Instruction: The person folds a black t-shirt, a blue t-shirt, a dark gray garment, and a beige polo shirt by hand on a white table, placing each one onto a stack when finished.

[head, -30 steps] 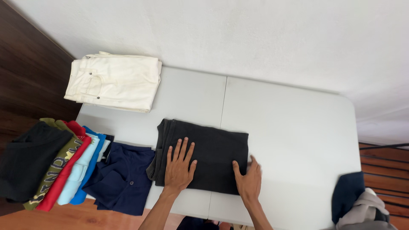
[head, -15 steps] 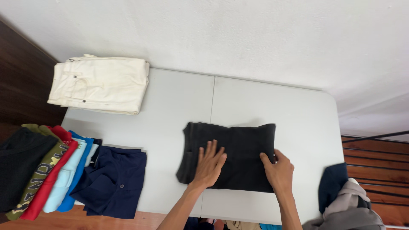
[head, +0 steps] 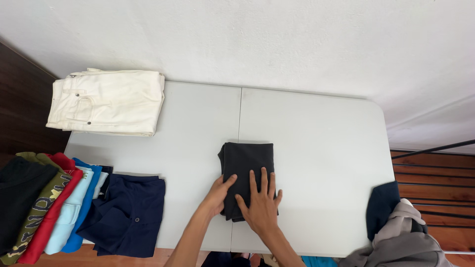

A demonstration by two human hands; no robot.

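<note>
Here, in the head view, a folded black garment [head: 246,170] lies near the front middle of the white folding surface [head: 316,143]. The right hand [head: 261,205] lies flat on its near end, fingers spread. The left hand [head: 219,195] rests at the garment's left edge, thumb on the cloth; whether it pinches the edge cannot be told. Folded cream trousers [head: 109,101] sit at the far left corner, navy shorts [head: 126,215] at the near left beside a row of coloured folded shirts [head: 44,207]. A grey and navy clothes heap [head: 396,232] hangs off the right.
</note>
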